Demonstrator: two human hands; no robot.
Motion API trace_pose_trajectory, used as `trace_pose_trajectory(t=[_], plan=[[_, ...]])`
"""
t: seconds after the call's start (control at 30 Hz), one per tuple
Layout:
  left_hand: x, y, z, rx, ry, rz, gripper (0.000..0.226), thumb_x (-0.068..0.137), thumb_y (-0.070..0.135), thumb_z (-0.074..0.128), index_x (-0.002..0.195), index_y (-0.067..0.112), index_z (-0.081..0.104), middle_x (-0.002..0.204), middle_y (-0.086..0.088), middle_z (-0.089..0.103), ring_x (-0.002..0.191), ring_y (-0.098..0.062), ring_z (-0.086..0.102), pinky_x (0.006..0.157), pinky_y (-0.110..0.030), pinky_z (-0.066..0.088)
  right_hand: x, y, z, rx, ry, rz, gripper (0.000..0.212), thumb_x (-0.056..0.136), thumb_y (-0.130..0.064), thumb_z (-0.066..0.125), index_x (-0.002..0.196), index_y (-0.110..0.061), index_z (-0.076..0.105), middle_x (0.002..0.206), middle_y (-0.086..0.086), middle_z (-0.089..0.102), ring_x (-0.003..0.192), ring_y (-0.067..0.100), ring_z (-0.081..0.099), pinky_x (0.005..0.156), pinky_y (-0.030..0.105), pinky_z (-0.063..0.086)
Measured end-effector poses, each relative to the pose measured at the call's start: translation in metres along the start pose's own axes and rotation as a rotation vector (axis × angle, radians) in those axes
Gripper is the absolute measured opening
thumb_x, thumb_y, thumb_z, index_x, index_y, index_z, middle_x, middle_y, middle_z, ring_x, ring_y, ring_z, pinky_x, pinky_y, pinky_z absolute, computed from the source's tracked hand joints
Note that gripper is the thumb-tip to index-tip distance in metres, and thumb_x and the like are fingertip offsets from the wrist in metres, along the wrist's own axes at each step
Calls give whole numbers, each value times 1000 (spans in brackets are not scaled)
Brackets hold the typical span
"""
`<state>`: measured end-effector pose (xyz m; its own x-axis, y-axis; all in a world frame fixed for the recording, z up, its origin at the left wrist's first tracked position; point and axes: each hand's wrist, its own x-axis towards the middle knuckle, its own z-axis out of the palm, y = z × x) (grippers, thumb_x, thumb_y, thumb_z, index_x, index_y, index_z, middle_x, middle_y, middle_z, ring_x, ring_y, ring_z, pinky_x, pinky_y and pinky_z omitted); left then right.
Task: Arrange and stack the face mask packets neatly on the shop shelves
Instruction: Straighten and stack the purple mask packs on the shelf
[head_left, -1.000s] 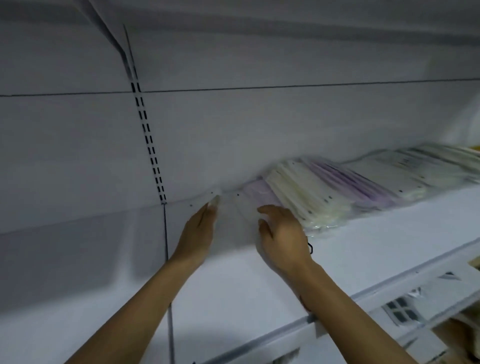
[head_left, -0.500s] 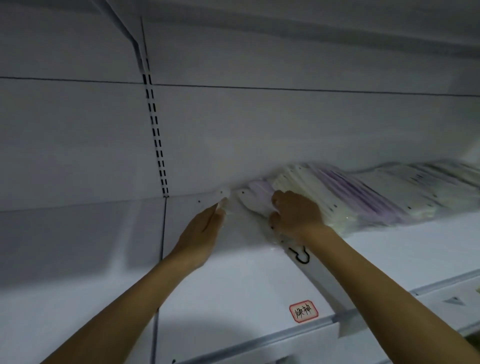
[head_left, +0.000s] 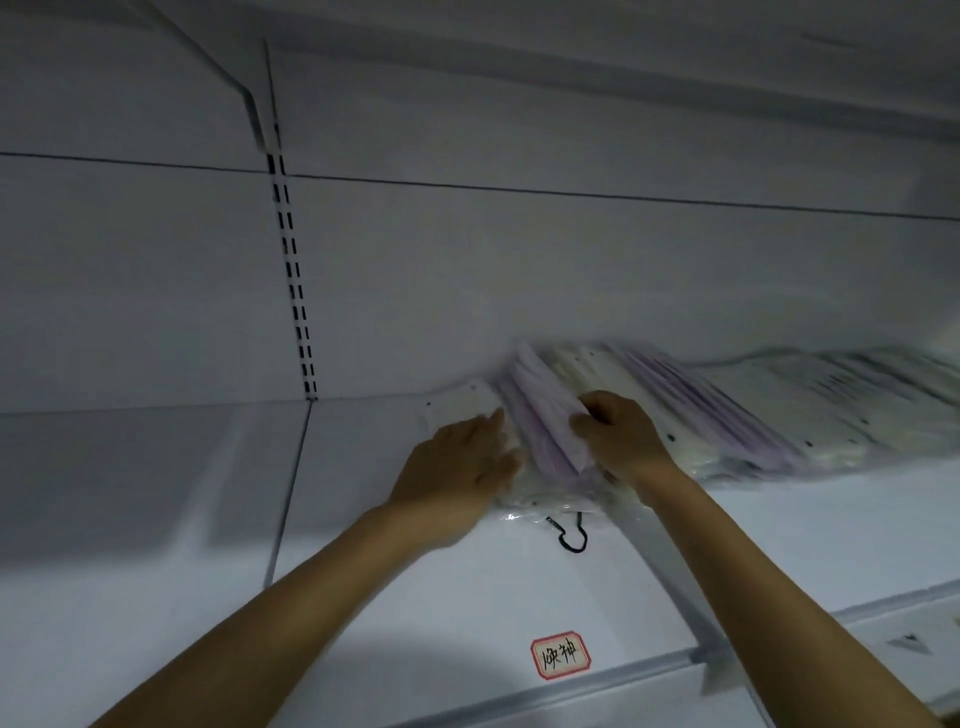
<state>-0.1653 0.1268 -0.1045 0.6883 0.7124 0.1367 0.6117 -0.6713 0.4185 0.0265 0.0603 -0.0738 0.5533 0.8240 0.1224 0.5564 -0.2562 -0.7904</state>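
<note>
A long leaning row of face mask packets (head_left: 737, 405), cream and lilac in clear wrappers, lies along the back of the white shelf (head_left: 426, 613). My right hand (head_left: 618, 436) grips the left end of that row, fingers curled over lilac packets (head_left: 540, 415). My left hand (head_left: 462, 467) lies flat with straight fingers on a clear, pale packet (head_left: 462, 402) lying at the row's left end. A black ear loop (head_left: 571, 535) sticks out from under the packets toward the shelf's front.
A slotted upright (head_left: 293, 291) runs down the white back wall at left. A red-bordered label (head_left: 560, 653) sits near the shelf's front rail. A clear divider (head_left: 670, 582) slants under my right forearm. Another shelf hangs overhead.
My right hand moved from the shelf surface up onto the row's left end and gripped the lilac packets. My left hand shifted right along the pale packet. The view tilted upward.
</note>
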Motion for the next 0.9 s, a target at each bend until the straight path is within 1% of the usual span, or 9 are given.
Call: trace_pose_trajectory(t=[0.07,0.27,0.4,0.5,0.57,0.67,0.77,0.83,0.9], plan=[[2,10,18,211,-26,47,60,99,56,27,151,26,21,157,-1,26,143,-20,23,114,-38,19,-1,0,4,-87,13,-26,13,93,-18,52,100,-17,63,86,0,63,79,18,58,66,27,41],[5,4,25,240,-4,59,50,98,55,27,146,38,27,159,0,22,146,-22,19,116,-40,17,-16,3,24,-264,70,-155,18,96,-31,50,97,-16,60,84,-1,59,77,17,54,66,27,35],[2,7,24,346,33,78,71,79,62,7,137,38,41,145,0,39,135,-23,34,110,-43,24,-21,-1,27,-205,30,-147,28,95,-40,51,109,-18,60,93,-5,58,86,15,55,73,27,40],[-1,7,18,289,201,187,46,84,47,29,112,22,55,114,-2,63,104,-28,62,96,-54,41,-33,-8,18,31,12,-197,36,91,-42,59,121,-22,61,116,-9,62,107,10,58,93,26,46],[-4,5,16,148,322,188,32,87,41,35,103,20,53,99,-1,66,87,-27,65,89,-50,48,-45,-7,9,127,92,-367,32,88,-43,59,112,-23,66,112,-13,65,104,3,60,92,22,48],[-6,6,9,-96,484,132,50,91,50,29,110,15,59,106,-2,63,95,-23,56,89,-41,43,-46,4,-17,173,244,-483,21,86,-30,57,95,-18,72,97,-11,68,92,4,64,82,23,52],[-2,25,1,-102,521,230,51,92,48,31,123,15,55,121,1,56,109,-16,47,92,-34,39,-21,27,-51,124,385,-447,16,84,-30,60,90,-21,71,94,-6,69,93,16,65,83,36,53],[5,46,4,-108,501,305,49,92,48,33,125,19,55,124,11,52,113,-10,45,92,-22,34,6,49,-76,-21,385,-361,33,83,-41,65,103,-15,70,106,4,69,103,27,63,92,42,49],[13,75,11,-215,457,301,43,90,53,32,124,34,52,123,29,44,114,4,42,92,-5,29,27,71,-92,-287,263,-181,68,81,-62,59,128,-12,59,128,11,60,123,31,51,106,39,38]])
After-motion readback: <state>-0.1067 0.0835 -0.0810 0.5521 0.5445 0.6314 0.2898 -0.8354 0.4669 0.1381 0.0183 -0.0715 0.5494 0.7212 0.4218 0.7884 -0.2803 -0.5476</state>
